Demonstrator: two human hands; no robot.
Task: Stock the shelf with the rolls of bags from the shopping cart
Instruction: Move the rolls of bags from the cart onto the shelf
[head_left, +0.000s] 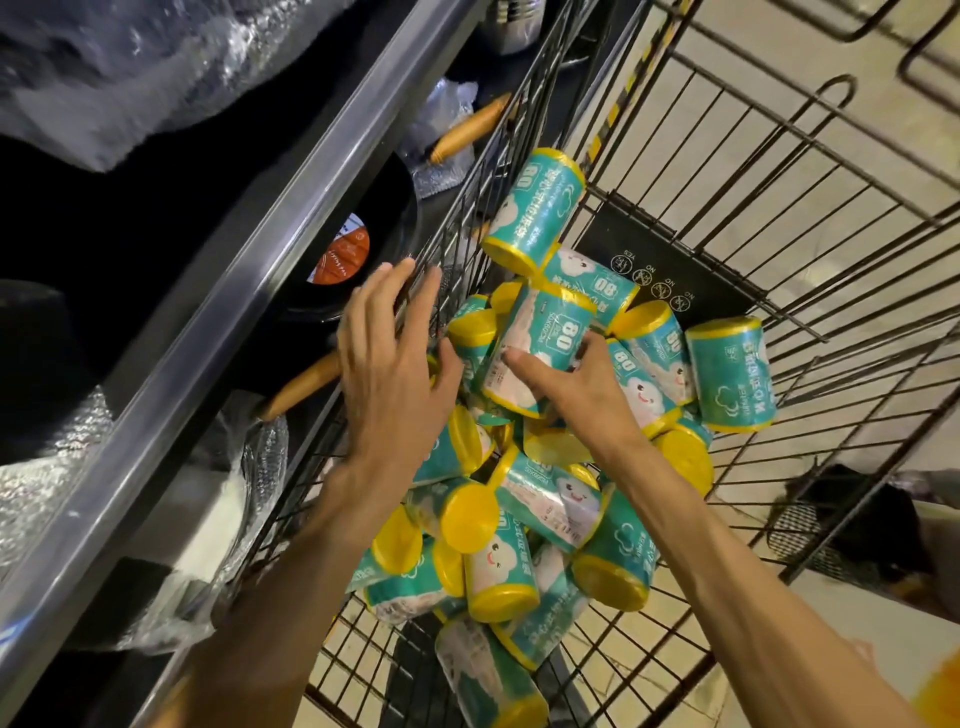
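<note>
While the rolls of bags (519, 499) lie heaped in the shopping cart (779, 218), the right hand (582, 384) curls its fingers round one roll (535, 348); the left hand (389, 364) hovers beside, fingers straight. Rolls judged light, film-wrapped and slick: grip mid-barrel, between the yellow ends.

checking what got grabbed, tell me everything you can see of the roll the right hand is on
The roll is a short cylinder in teal printed wrap with a white cloud cartoon, a large "80" and yellow rims at both ends. It looks like glossy plastic film. It lies tilted atop the pile in the wire cart, leaning on neighbouring rolls. The right hand grips its lower side, thumb across the label.
</note>
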